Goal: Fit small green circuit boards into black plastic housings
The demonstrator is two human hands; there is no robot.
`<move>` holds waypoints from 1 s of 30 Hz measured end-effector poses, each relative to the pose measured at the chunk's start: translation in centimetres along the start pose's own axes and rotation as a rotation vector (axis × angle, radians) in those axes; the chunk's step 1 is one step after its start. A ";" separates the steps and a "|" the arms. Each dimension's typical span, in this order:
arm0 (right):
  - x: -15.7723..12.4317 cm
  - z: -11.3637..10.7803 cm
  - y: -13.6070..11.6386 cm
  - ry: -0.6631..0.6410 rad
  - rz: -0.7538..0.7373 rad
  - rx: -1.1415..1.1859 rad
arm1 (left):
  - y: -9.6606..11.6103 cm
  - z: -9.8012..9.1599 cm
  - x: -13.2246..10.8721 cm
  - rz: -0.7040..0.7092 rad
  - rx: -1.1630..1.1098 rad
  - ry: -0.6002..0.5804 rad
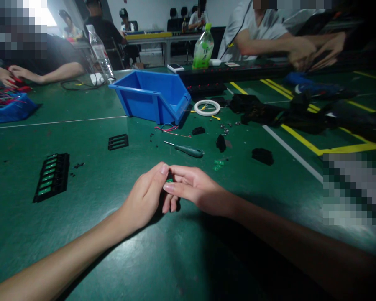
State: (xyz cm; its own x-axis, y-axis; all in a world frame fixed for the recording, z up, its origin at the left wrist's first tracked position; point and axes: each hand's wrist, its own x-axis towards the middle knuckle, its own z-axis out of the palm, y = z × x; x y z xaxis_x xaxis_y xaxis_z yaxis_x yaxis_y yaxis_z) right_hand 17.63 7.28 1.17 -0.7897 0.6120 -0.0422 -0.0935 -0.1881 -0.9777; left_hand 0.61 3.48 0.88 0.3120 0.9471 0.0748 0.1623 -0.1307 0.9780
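Close together over the green table, my left hand (147, 190) and my right hand (197, 188) pinch a small black and green part (169, 179) between their fingertips. Most of that part is hidden by the fingers. Just beyond lies a screwdriver (189, 151) with a dark green handle. Small green pieces (218, 165) are scattered to the right of it. On the left sits a black tray (52, 177) with a row of green pieces in its slots, and a smaller black slotted frame (118, 142) lies farther back.
A blue bin (144, 100) stands beyond my hands, with thin wires (169, 128) before it. A white tape ring (207, 108), small screws (227, 127) and black parts (262, 156) lie to the right. Bottles (203, 48) and co-workers are at the far side.
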 end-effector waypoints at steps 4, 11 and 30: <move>0.0 0.0 0.1 -0.002 0.006 0.001 | -0.1 0.0 0.0 -0.009 -0.005 0.003; 0.0 0.1 0.0 0.000 -0.008 0.020 | 0.0 0.1 0.1 0.009 -0.008 -0.001; 0.0 0.0 0.0 0.004 0.009 0.006 | 0.0 0.1 0.1 0.003 -0.029 0.001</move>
State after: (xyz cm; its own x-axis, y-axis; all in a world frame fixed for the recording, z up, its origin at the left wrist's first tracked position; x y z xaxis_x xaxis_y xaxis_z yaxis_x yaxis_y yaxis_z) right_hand 17.66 7.27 1.15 -0.7879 0.6137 -0.0518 -0.0905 -0.1985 -0.9759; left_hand 0.71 3.58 0.88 0.3113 0.9472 0.0775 0.1343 -0.1245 0.9831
